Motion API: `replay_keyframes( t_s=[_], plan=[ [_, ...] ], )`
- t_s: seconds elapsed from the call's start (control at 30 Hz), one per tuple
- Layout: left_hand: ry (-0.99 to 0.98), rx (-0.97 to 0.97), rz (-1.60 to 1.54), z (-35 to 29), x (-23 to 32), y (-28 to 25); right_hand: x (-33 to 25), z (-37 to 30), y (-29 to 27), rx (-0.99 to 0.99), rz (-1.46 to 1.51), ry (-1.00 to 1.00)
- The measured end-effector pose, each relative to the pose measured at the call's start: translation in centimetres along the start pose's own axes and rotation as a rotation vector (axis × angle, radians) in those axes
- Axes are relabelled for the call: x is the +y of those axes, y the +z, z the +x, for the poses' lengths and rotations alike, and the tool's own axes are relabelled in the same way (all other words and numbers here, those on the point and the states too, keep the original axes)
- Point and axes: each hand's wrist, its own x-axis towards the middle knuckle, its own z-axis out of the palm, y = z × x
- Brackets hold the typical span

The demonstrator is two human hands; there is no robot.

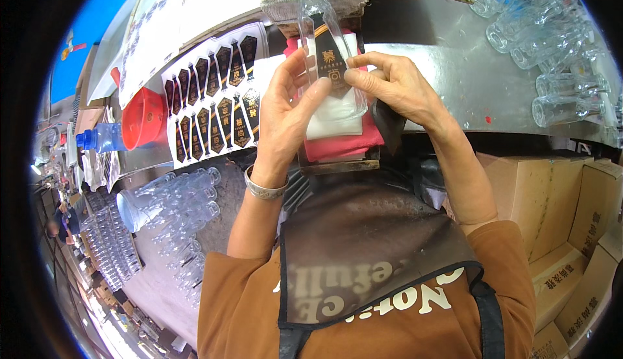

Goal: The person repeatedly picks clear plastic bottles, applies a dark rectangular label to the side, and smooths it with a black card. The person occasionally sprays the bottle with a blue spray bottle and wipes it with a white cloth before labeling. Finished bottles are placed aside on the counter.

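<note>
A clear glass bottle [316,5] lies on a padded rest, its neck pointing away from me. On its upper face sits a black tie-shaped decal [331,52] with gold lettering. My left hand [290,99] grips the bottle's left side, the thumb near the decal's lower end. From the right, my right hand [401,87] holds the other side, with thumb and forefinger at the decal's right edge. Under the bottle are a folded white cloth [328,128] and a red cloth [354,143]. A grey rolled cloth [279,3] props the neck end.
Sheets of black-and-gold decals [214,93] lie left of the rest, beside a red plastic container [143,119]. Many clear bottles [558,37] lie at the far right, and more bottles [185,210] at lower left. Open cardboard boxes [538,197] stand at right.
</note>
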Motion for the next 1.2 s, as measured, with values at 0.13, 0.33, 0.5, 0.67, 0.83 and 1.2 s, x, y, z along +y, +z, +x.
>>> replay_keyframes(
  t_s=[0.13,0.33,0.5,0.67,0.83,1.2],
  plan=[
    [-0.001,0.010,0.004,0.0,-0.2,0.0,0.1,0.0,-0.1,-0.007,0.003,0.000],
    [0.000,0.009,0.026,0.2,-0.3,-0.2,0.1,0.0,-0.1,-0.014,0.008,-0.010],
    [-0.019,0.007,0.006,0.2,-0.1,-0.1,3.2,2.0,-2.3,0.235,0.507,0.105],
    [-0.022,0.004,-0.021,0.0,0.0,-0.1,-2.1,3.0,-2.4,0.130,0.255,-0.315],
    [0.002,0.016,0.058,0.2,0.2,0.1,-6.4,7.6,-3.1,0.352,-0.567,-0.693],
    [0.116,-0.023,0.350,-1.9,0.6,-1.0,-6.3,2.2,-0.2,0.080,-0.656,-0.929]
  ],
)
